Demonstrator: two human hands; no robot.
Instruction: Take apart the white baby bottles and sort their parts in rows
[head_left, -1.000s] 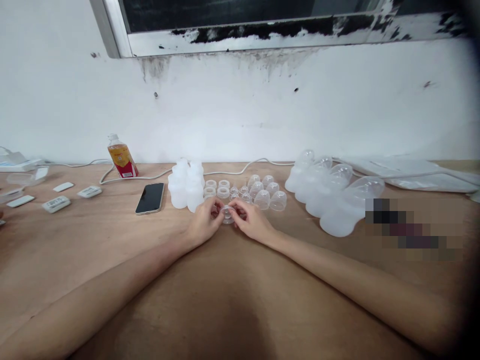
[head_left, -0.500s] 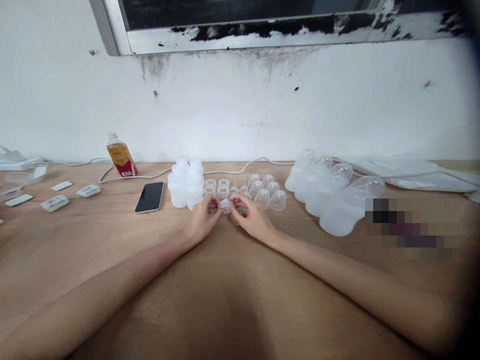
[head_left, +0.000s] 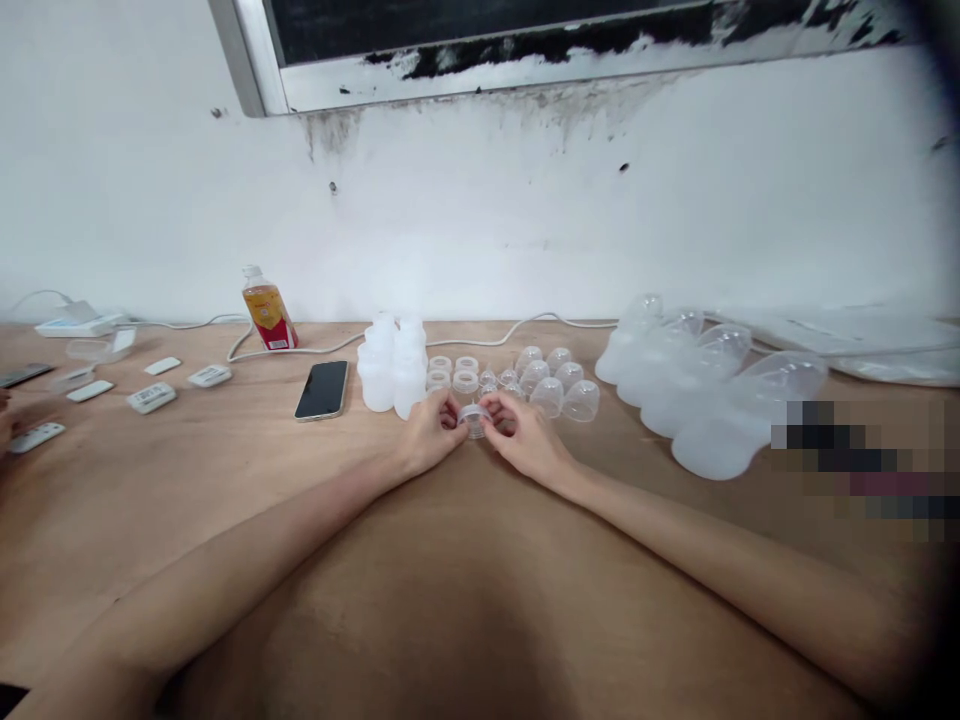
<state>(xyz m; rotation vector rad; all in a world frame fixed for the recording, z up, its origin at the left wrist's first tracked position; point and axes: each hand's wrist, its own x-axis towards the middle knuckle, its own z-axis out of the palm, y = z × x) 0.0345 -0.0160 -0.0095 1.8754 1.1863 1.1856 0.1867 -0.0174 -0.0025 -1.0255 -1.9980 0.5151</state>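
Observation:
Between both hands is a clear bottle collar ring (head_left: 475, 428), with a small nipple tip standing up from it. My left hand (head_left: 435, 435) pinches the ring's left side between thumb and fingers. On the opposite side, the thumb and fingers of my right hand (head_left: 527, 440) grip the same ring. Just beyond are several loose collar rings (head_left: 466, 382) in rows and small clear nipples (head_left: 508, 378). Clear dome caps (head_left: 580, 400) stand in rows to the right of these. White, frosted bottle bodies (head_left: 377, 375) are grouped behind my left hand.
At right are frosted bottles (head_left: 716, 445) with clear domes. A phone (head_left: 322, 390), a drink bottle (head_left: 270, 315) and small white devices (head_left: 151, 397) lie or stand leftward. A cable (head_left: 315, 351) runs along the wall. Another person's hand (head_left: 6, 425) shows at the left edge.
The view has turned left, so everything sits farther right in it. Another person's hand and a dark object now show at the left edge. Both my hands still grip the collar ring.

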